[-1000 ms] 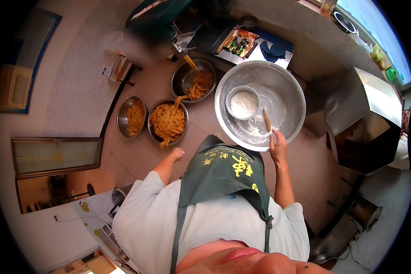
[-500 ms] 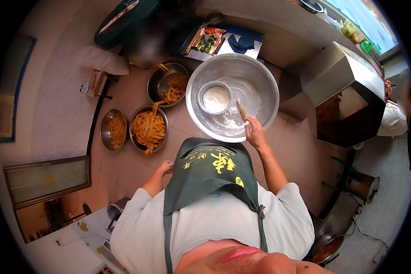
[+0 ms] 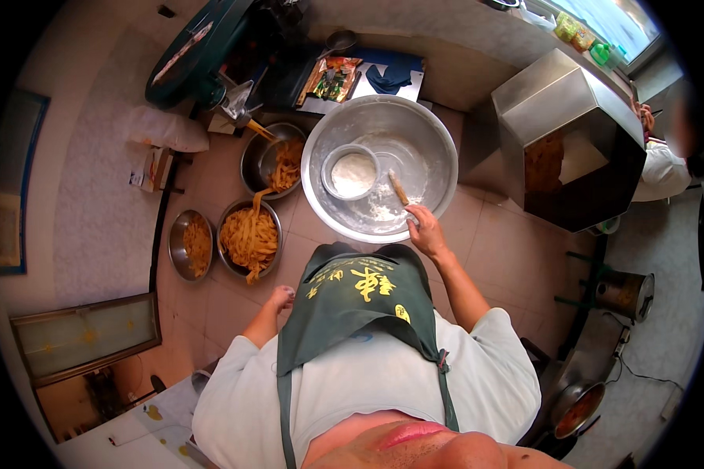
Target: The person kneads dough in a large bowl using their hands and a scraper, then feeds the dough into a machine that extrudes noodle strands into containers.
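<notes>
In front of me stands a wide metal basin (image 3: 440,148), its inside dusted with white powder. Within it are a smaller round bowl (image 3: 328,173) of white powder (image 3: 353,173) and a short tool with a wooden-looking handle (image 3: 399,189), whose kind I cannot make out. My right hand (image 3: 425,230) is closed over the near right rim of the basin, its fingertips close to the tool's near end. Beside my dark green apron (image 3: 352,313), my left hand (image 3: 281,298) hangs loosely curled, with whitish fingertips and no object visible in it.
Orange-yellow strips fill several metal bowls (image 3: 278,254) on the floor at the left. More strips hang from the spout of a green machine (image 3: 235,100). A hexagonal metal drum (image 3: 571,117) stands at the right, with a person beyond it. Packets (image 3: 332,80) lie behind the basin.
The whole view has shifted slightly, so the basin appears farther left and the machine's spout now shows. My hands keep nearly the same places, the right one still at the rim.
</notes>
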